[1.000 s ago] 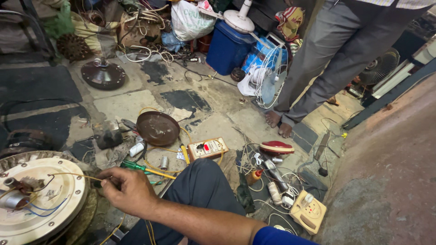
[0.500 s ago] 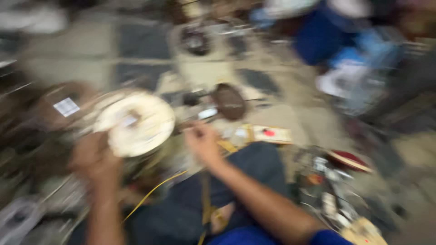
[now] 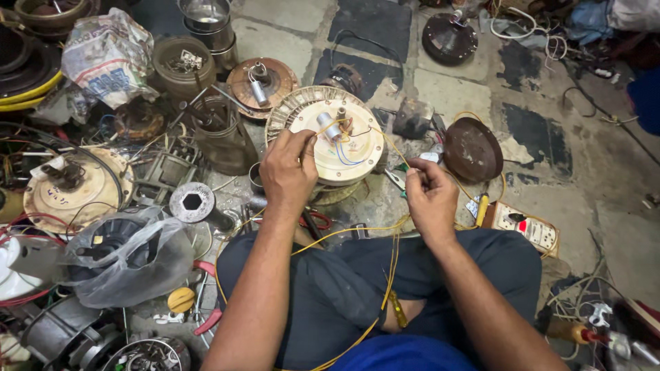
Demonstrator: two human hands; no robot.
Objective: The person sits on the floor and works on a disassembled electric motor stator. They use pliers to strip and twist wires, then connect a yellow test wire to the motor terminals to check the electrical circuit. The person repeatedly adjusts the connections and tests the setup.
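A cream round fan motor (image 3: pixel 344 148) with a small metal capacitor and coloured wires on top lies on the floor in front of my knees. My left hand (image 3: pixel 289 172) rests on the motor's near-left edge, its fingers pinching a yellow wire (image 3: pixel 344 233). My right hand (image 3: pixel 430 199) is just right of the motor, fingers closed on the same yellow wire, which loops down across my dark trousers. A green-handled tool (image 3: pixel 397 177) lies between the motor and my right hand.
A dark round motor cover (image 3: pixel 472 149) and a white switch board (image 3: pixel 526 230) lie to the right. A metal can of tools (image 3: pixel 223 137), more fan motors (image 3: pixel 69 189), a plastic-wrapped motor (image 3: pixel 117 254) and other parts crowd the left.
The view swung left from a standing person and a blue bin to the cream motor. My left hand came into view, and both hands now hold the yellow wire at the motor.
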